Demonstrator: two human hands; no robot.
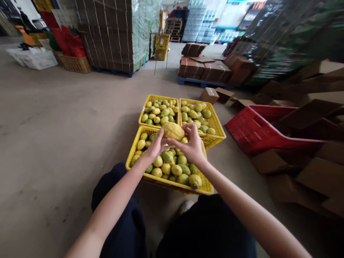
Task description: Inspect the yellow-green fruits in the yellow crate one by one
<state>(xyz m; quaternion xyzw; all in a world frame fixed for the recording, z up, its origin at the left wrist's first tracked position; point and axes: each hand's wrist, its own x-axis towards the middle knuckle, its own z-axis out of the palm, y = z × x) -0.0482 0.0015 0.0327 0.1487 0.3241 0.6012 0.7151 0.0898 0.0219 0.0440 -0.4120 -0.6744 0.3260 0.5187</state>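
Your left forearm [115, 200] and right forearm [239, 197] lie nearest, bare, reaching over dark trousers [120, 215]; a pale shoe [186, 206] shows between your legs.

Farther on, your left hand [156, 145] has its thumb against the left end of the ridged fruit [173, 131], fingers extended beneath. Your right hand [192, 143] pinches the right end, thumb low, fingers curled at the side. You have the specimen raised above the far part of the near crate [161, 182].

Specimen: elongated oval, dull yellow with a brownish cast, shallow ridges running lengthwise, rounded ends. Long axis runs roughly left to right, right end slightly lower. Fine surface marks are too blurred for you to read.

Below your hands, the near crate is yellow and full of loose fruits [166, 156], green through yellow, mostly smoother and rounder. Just beyond it, you have a far left crate [140, 116] and a far right crate [219, 130], side by side, similarly loaded.

To your right: a red crate [242, 136] among cardboard [322, 175]. Far right of centre: brown cartons [190, 68] on a blue pallet [199, 83]. Far left: a wrapped stack [107, 36].
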